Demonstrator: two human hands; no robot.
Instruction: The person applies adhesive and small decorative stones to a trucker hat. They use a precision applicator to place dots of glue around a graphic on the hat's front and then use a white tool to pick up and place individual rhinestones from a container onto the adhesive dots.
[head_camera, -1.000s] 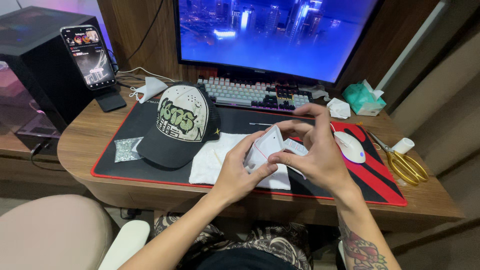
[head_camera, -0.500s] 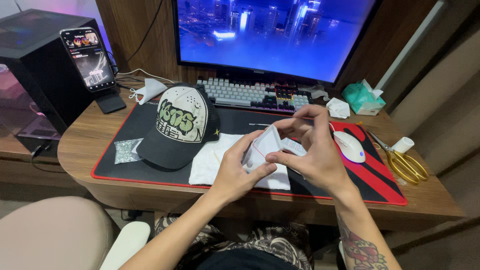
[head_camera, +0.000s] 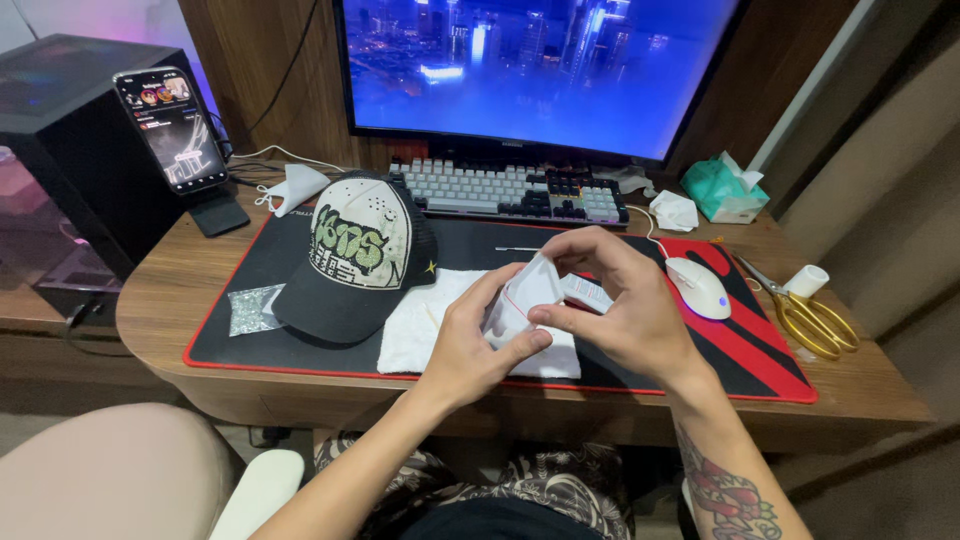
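Note:
Both of my hands hold a small clear plastic bag (head_camera: 522, 298) above a white cloth (head_camera: 425, 335) on the desk mat. My left hand (head_camera: 470, 345) grips the bag's lower left side with thumb and fingers. My right hand (head_camera: 620, 305) pinches its upper right edge, fingers curled over the top. A black cap (head_camera: 355, 260) with a pale decorated front panel lies just left of the cloth. A small packet of shiny bits (head_camera: 250, 308) rests left of the cap.
A black and red desk mat (head_camera: 740, 350) covers the wooden desk. Behind are a keyboard (head_camera: 510, 190), monitor (head_camera: 530, 70), phone on a stand (head_camera: 175, 130) and black computer case (head_camera: 60, 150). A white mouse (head_camera: 698, 288), gold scissors (head_camera: 805, 315), tape roll (head_camera: 805, 280) and tissue pack (head_camera: 725, 190) lie right.
My hands have shifted slightly on the bag, tilting and working its top edge; they stay over the white cloth. Nothing else on the desk moved.

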